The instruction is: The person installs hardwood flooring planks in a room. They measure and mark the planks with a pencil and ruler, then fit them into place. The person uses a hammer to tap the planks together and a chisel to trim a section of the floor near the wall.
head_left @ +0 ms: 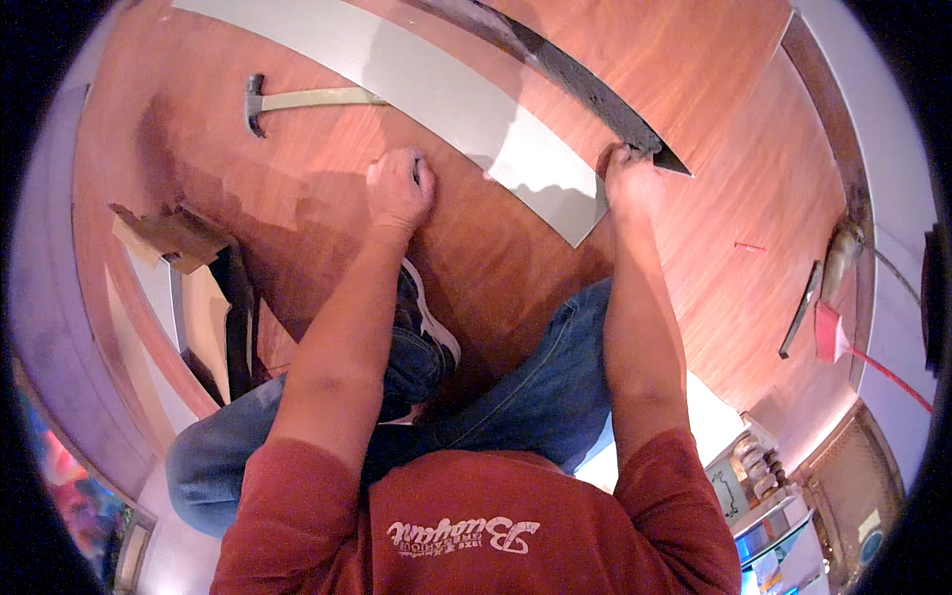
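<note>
In the head view, a pale grey plank (446,99) lay slantwise on the reddish wood floor (734,129), and the person knelt just below it. The left hand (399,188) was closed into a fist, pressed to the floor at the plank's lower edge; whether it held anything could not be told. The right hand (630,178) gripped the near end of the plank, fingers curled over the corner beside a dark uncovered strip (585,84). A hammer (297,101) lay untouched left of the plank. Most of the floor looked laid; this plank seemed not yet seated.
</note>
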Demonstrator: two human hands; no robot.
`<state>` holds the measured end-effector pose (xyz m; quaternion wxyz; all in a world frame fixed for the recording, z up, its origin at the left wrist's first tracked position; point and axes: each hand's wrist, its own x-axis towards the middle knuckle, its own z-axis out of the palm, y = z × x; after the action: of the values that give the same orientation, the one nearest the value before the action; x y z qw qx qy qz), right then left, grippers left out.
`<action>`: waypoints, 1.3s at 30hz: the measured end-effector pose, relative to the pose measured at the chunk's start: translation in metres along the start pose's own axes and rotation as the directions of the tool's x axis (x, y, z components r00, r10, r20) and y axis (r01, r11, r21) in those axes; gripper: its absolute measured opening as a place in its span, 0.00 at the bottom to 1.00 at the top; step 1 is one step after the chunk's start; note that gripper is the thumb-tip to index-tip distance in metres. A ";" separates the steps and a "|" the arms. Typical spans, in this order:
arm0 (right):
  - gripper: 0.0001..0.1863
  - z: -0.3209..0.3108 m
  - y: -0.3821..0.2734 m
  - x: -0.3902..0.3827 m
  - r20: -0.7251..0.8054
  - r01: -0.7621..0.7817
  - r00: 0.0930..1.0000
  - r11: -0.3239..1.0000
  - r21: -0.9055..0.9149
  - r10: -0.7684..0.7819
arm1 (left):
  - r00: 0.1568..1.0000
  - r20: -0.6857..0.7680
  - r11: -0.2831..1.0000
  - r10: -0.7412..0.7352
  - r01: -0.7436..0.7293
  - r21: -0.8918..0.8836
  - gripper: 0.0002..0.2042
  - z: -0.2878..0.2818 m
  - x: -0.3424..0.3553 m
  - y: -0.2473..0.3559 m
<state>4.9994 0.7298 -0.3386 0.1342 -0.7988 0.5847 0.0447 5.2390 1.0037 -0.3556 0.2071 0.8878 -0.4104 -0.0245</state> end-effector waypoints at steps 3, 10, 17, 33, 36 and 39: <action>0.26 0.003 0.004 0.003 0.231 0.097 0.970 0.990 -0.098 -0.072 | 0.994 0.102 0.997 -0.037 0.030 0.069 0.04 -0.010 0.001 -0.001; 0.25 0.000 0.017 -0.002 0.188 0.309 0.941 0.940 -0.144 -0.281 | 0.973 0.209 0.995 -0.099 0.096 0.027 0.06 -0.019 -0.008 0.021; 0.32 0.019 0.022 0.015 0.016 0.078 0.997 0.994 -0.074 -0.077 | 0.971 0.089 0.974 -0.222 0.226 -0.035 0.11 0.017 0.002 0.029; 0.22 0.007 0.245 -0.003 0.566 -0.536 0.814 0.204 0.819 -0.131 | 0.982 0.154 0.916 -0.110 0.160 -0.368 0.18 -0.096 -0.060 0.136; 0.21 -0.007 0.325 -0.102 0.319 -0.294 0.946 0.587 0.755 0.064 | 0.999 -0.011 0.834 0.045 -0.043 -0.551 0.19 -0.153 -0.053 0.151; 0.20 -0.002 0.365 -0.222 0.001 -0.149 0.988 0.949 0.278 0.155 | 0.971 -0.188 0.761 0.147 -0.232 -0.605 0.20 -0.231 -0.029 0.137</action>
<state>4.5840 0.8320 -0.3454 0.2349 -0.7250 0.6465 -0.0357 5.1709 1.0265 -0.0948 0.5161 0.7228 -0.4526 -0.0803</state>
